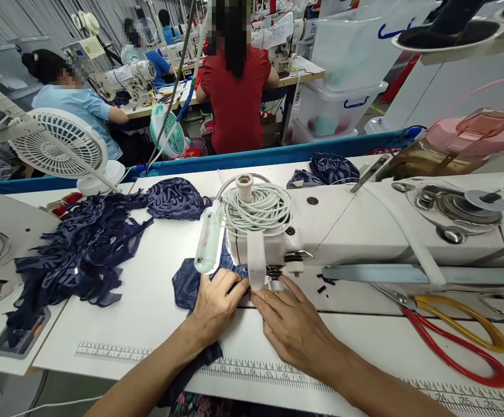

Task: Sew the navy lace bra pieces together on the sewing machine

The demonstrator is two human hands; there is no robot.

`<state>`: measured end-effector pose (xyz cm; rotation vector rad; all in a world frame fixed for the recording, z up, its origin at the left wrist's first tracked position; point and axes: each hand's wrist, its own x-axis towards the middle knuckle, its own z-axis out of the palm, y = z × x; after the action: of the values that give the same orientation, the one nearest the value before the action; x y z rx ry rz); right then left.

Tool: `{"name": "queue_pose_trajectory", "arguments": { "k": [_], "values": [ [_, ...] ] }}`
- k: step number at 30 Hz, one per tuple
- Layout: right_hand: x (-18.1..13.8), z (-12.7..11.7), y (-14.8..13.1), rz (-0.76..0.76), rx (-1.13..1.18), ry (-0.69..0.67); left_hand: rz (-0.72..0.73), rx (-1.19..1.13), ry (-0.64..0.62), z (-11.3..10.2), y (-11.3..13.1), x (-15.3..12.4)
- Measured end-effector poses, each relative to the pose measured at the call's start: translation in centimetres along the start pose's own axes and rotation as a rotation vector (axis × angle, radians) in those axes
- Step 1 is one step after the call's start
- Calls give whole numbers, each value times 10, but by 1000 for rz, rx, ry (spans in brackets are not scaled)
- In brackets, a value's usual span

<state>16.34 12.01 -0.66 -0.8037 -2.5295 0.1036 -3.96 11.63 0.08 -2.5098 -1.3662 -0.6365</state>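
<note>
At the needle area of a white sewing machine point(351, 223), my two hands meet with fingertips almost touching. My left hand point(219, 301) is closed on a navy fabric piece point(186, 284), which spreads to its left and hangs below the wrist over the table edge. My right hand point(293, 321) has its thumb and forefinger pressed together beside the needle area; the machine head and fingers hide what is between them. A coil of pale cord point(258, 211) sits on top of the machine head. A pale lamp-like strip point(209, 240) hangs just behind my left hand.
Navy fabric strips point(82, 249) are heaped at left, near a navy cup-shaped piece point(177, 198). Scissors point(455, 336) with red and yellow handles lie right. A printed ruler point(273, 373) runs along the front edge. A white fan point(61, 142) and co-workers at machines are beyond.
</note>
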Motion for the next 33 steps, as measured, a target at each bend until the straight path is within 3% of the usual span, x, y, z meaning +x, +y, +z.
{"name": "queue_pose_trajectory", "arguments": {
  "k": [8, 11, 14, 17, 21, 24, 29, 31, 33],
  "values": [
    [5, 0, 6, 46, 65, 13, -8, -31, -32, 4, -9, 2],
    [10, -3, 13, 82, 94, 63, -69, 24, 26, -6, -13, -3],
    [20, -2, 18, 126, -15, 45, -139, 112, 109, -18, -8, -7],
    [31, 3, 19, 113, -82, -5, -91, 151, 149, -25, 10, -11],
    [38, 12, 19, 147, -60, 27, -39, 215, 19, -23, 23, -23],
    [39, 16, 20, 189, -27, 52, -219, 313, -141, -23, -2, -32],
    [38, 19, 22, 247, 38, 68, -427, 458, -231, -34, -63, -37],
    [39, 20, 22, 268, 58, 76, -466, 401, -251, -42, -63, -34],
    [39, 22, 23, 287, 76, 84, -453, 229, -239, -50, -47, -26]
  ]
}}
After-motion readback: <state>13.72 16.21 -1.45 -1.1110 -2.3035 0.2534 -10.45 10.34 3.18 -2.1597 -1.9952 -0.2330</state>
